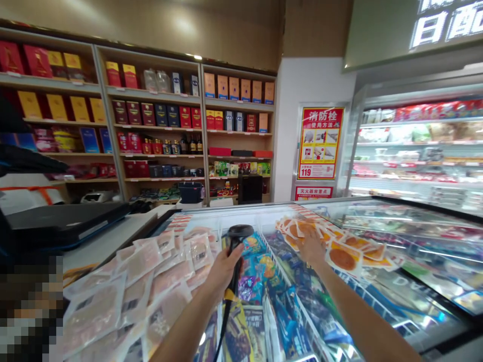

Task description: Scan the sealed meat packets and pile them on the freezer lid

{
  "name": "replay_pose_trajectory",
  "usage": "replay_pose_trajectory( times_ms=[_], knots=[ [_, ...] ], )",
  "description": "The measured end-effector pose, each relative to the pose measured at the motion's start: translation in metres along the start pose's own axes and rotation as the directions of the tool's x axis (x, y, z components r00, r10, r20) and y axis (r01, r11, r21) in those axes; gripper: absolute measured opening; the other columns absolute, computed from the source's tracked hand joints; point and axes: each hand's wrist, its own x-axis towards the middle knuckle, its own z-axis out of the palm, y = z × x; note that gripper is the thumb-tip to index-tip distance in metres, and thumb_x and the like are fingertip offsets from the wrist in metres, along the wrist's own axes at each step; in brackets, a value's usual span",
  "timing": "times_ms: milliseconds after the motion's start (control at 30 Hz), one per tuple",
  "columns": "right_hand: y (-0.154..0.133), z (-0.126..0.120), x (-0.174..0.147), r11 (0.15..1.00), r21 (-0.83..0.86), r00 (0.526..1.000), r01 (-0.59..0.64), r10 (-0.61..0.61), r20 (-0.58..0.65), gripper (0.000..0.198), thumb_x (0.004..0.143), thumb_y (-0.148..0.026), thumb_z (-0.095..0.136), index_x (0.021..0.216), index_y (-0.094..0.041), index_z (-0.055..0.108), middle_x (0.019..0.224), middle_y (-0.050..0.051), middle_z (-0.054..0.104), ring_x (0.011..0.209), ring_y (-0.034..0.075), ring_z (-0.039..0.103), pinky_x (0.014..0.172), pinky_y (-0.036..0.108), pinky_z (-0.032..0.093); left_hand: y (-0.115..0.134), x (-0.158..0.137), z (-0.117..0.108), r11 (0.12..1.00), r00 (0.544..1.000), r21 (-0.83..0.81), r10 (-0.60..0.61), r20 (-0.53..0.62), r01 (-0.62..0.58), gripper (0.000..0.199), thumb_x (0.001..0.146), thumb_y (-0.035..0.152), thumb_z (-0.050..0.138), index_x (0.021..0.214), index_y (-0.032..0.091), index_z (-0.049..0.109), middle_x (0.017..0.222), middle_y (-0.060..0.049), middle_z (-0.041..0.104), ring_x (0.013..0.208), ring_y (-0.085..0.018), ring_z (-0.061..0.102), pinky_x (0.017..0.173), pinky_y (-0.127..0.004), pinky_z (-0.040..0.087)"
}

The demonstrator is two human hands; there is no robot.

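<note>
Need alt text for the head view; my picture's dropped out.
The left hand grips a black handheld scanner over a chest freezer while the right hand touches orange-and-white packets. Pale packets lie at left; shelves of boxes stand behind.

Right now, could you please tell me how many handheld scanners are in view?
1: the handheld scanner, held in the left hand, near the middle of the view. Others may be hidden.

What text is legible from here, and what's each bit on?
"消防栓 使用方法": red poster
"119": same poster, near its bottom
"灭火器放置点": sign below it
"日配": lit sign, upper right; the line above is cut off
Too small or blurred: orange-patterned packets, pale packets, shelf boxes
</note>
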Motion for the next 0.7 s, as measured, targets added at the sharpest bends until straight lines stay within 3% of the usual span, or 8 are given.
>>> replay_pose_trajectory(
  times_ms=[100, 233, 367, 500, 600, 700],
  knots=[
    [0.003, -0.005, 0.014, 0.993, -0.101, 0.998, -0.057, 0.057, -0.006, 0.051, 0.074, -0.044, 0.04, 0.115, -0.014, 0.045, 0.121, 0.017, 0.041, 0.115, 0.031, 0.031, 0.089, 0.048, 0.024, -0.013, 0.009, 0.013, 1.0, 0.999, 0.022, -0.018, 0.03, 0.017, 0.039, 0.06, 0.055, 0.055, 0.056, 0.017, 0.044, 0.038, 0.006, 0.045, 0.032, -0.006, 0.039, 0.035, -0.018, 0.03],
    [0.007, -0.008, 0.029, 0.976, -0.175, 0.991, -0.129, 0.135, 0.02, 0.058, 0.072, -0.053, 0.039, 0.109, -0.01, 0.05, 0.109, 0.019, 0.048, 0.105, 0.032, 0.039, 0.083, 0.047, 0.028, -0.029, 0.015, 0.011, 0.999, 1.0, 0.038, -0.028, 0.005, 0.027, 0.04, 0.059, 0.056, 0.055, 0.057, 0.018, 0.043, 0.038, 0.006, 0.044, 0.031, -0.006, 0.038, 0.034, -0.019, 0.03],
    [0.006, -0.003, 0.031, 0.976, -0.208, 0.997, -0.071, 0.071, -0.009, 0.064, 0.065, -0.059, 0.045, 0.106, -0.01, 0.052, 0.11, 0.02, 0.048, 0.105, 0.034, 0.037, 0.085, 0.051, 0.022, -0.036, 0.019, 0.002, 0.997, 0.999, 0.055, -0.049, -0.007, 0.049, 0.043, 0.059, 0.06, 0.053, 0.055, 0.017, 0.045, 0.036, 0.005, 0.044, 0.03, -0.006, 0.038, 0.034, -0.019, 0.029],
    [-0.002, 0.002, 0.027, 0.997, -0.071, 1.0, 0.017, -0.017, 0.0, 0.039, 0.065, -0.047, 0.054, 0.086, -0.014, 0.06, 0.092, 0.015, 0.058, 0.101, 0.033, 0.042, 0.088, 0.051, 0.019, -0.033, 0.018, -0.002, 0.994, 0.997, 0.087, -0.07, -0.013, 0.071, 0.043, 0.058, 0.058, 0.055, 0.054, 0.016, 0.047, 0.035, 0.004, 0.046, 0.03, -0.006, 0.038, 0.035, -0.019, 0.03],
    [-0.008, 0.003, 0.022, 0.993, 0.108, 0.999, -0.042, 0.04, 0.023, 0.019, 0.061, -0.03, 0.06, 0.076, -0.018, 0.06, 0.075, 0.01, 0.061, 0.091, 0.03, 0.05, 0.086, 0.052, 0.024, -0.029, 0.012, -0.004, 0.997, 0.999, 0.062, -0.038, -0.003, 0.038, 0.042, 0.058, 0.058, 0.055, 0.055, 0.016, 0.047, 0.036, 0.004, 0.046, 0.031, -0.007, 0.038, 0.035, -0.019, 0.031],
    [-0.013, 0.004, 0.015, 0.971, 0.212, 0.994, -0.106, 0.109, -0.002, 0.028, 0.058, -0.025, 0.06, 0.085, -0.02, 0.057, 0.075, 0.008, 0.061, 0.085, 0.03, 0.053, 0.081, 0.053, 0.029, -0.025, 0.007, -0.007, 0.999, 0.999, 0.037, -0.027, -0.021, 0.028, 0.042, 0.058, 0.058, 0.055, 0.056, 0.016, 0.048, 0.038, 0.004, 0.047, 0.032, -0.007, 0.039, 0.035, -0.019, 0.031]
  ],
)
